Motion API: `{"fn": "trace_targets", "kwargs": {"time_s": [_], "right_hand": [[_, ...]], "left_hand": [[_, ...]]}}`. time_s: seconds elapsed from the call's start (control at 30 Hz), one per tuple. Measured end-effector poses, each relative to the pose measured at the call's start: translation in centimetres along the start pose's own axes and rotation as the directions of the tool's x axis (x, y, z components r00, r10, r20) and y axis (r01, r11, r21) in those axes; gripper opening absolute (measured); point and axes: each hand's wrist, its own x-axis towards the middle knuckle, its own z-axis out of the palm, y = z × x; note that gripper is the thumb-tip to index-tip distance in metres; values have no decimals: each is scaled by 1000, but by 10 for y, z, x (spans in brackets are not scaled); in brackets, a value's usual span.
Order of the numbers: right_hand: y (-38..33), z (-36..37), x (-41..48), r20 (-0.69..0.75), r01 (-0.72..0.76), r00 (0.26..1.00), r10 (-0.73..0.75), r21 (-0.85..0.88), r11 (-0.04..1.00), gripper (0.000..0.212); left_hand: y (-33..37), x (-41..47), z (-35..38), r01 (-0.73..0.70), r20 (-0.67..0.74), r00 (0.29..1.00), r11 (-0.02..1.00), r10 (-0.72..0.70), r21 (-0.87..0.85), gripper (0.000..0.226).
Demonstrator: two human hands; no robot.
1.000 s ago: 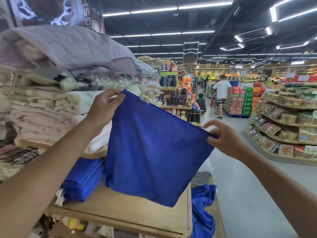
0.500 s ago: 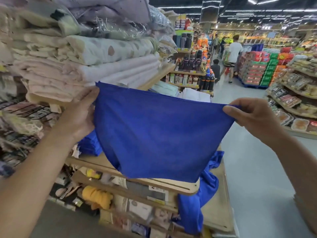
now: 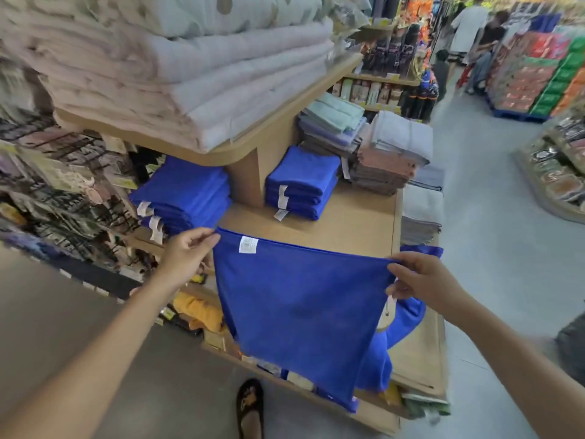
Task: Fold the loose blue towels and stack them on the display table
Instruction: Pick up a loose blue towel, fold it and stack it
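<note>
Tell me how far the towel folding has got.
Done: two stacks of folded blue towels sit on the table. In hand: left hand and right hand hold one towel spread open. Left: another loose towel hangs behind it.

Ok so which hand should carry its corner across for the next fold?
Probably the right hand. It pinches the blue towel corner out over the table edge, while the left hand already sits beside the folded blue stacks as anchor.
</note>
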Motion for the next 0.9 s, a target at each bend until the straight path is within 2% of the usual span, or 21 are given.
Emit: {"fn": "trace_targets", "kwargs": {"time_s": [0.1,0.23,0.43,0.57,0.63,0.7,0.8,0.87,0.9], "right_hand": [[5,10,23,-91,-34,995,48,147,988,14],[-3,14,59,-196,-58,973,119,292,955,12],[-5,22,129,-275,-118,927,255,431,895,11],[7,37,175,-337,-181,878,341,427,886,16],[15,49,183,-382,-230,856,349,322,918,32],[20,63,179,-414,-250,864,287,142,958,49],[27,93,150,-385,-93,922,33,-136,986,58],[34,120,121,-252,59,956,-152,-341,938,55],[38,133,106,-157,140,960,-231,-446,884,54]], "left_hand": [[-4,15,18,93,-10,995,985,-96,-142,9],[7,54,41,124,-25,991,962,-134,-243,15],[8,128,74,175,-14,983,957,-183,-231,8],[-8,164,93,210,34,978,963,-207,-170,25],[-16,166,96,211,74,976,975,-205,-74,31],[-22,157,92,178,78,981,984,-178,3,34],[-33,118,71,-5,16,1000,996,4,92,21],[-46,77,52,-102,-23,994,987,106,125,13],[-56,56,45,-107,-52,992,987,113,118,12]]}}
